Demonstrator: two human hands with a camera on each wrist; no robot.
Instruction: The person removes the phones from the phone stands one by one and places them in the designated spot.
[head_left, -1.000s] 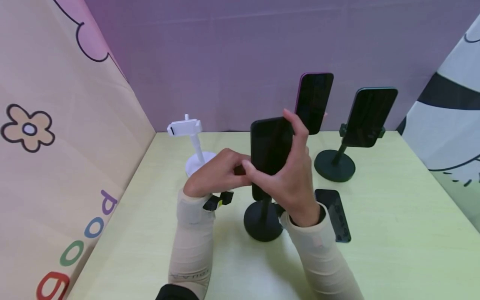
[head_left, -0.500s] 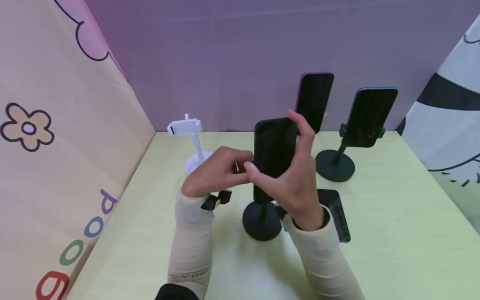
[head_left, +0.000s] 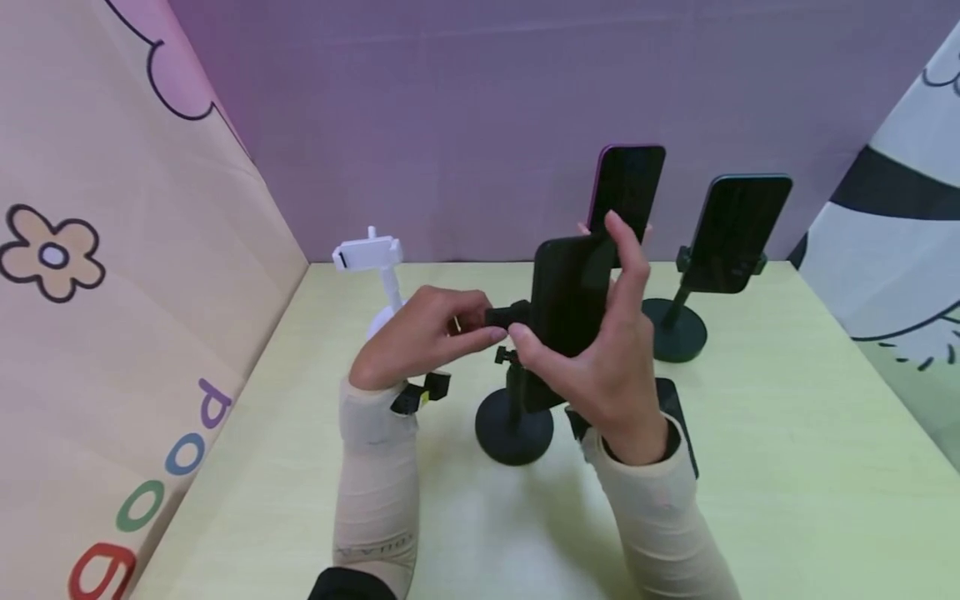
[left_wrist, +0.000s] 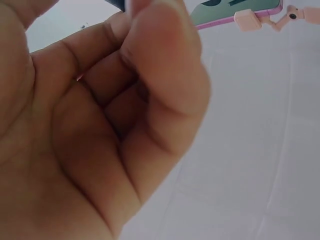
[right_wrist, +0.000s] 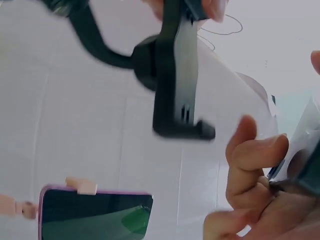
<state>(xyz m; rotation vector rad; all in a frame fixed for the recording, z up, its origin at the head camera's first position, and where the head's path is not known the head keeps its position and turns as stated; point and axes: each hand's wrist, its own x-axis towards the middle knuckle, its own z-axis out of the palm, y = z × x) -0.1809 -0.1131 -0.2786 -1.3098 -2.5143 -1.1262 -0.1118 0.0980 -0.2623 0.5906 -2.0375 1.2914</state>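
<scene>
A black phone (head_left: pixel 570 292) stands upright in my right hand (head_left: pixel 611 367), gripped between thumb and fingers along its edges. To its left, my left hand (head_left: pixel 427 337) pinches the end of the black clamp (head_left: pixel 508 315) of a phone stand. The stand's round black base (head_left: pixel 513 427) sits on the table below the hands. In the right wrist view the clamp (right_wrist: pixel 172 85) shows its bare inner face, with left fingertips (right_wrist: pixel 216 9) at its upper end. The right hand (right_wrist: pixel 250 190) and a dark edge of the phone (right_wrist: pixel 311 172) are at the right.
A bare white phone stand (head_left: pixel 369 253) is at the back left. Behind the hands are a pink-edged phone (head_left: pixel 628 187) on a pink stand and another phone (head_left: pixel 738 233) on a dark stand (head_left: pixel 675 333). One phone (head_left: pixel 677 417) lies flat, partly hidden by the right wrist.
My right hand has moved right with the phone, and the stand's clamp now shows between the hands. The left hand has shifted slightly left and up; the stand's base has slid a little left.
</scene>
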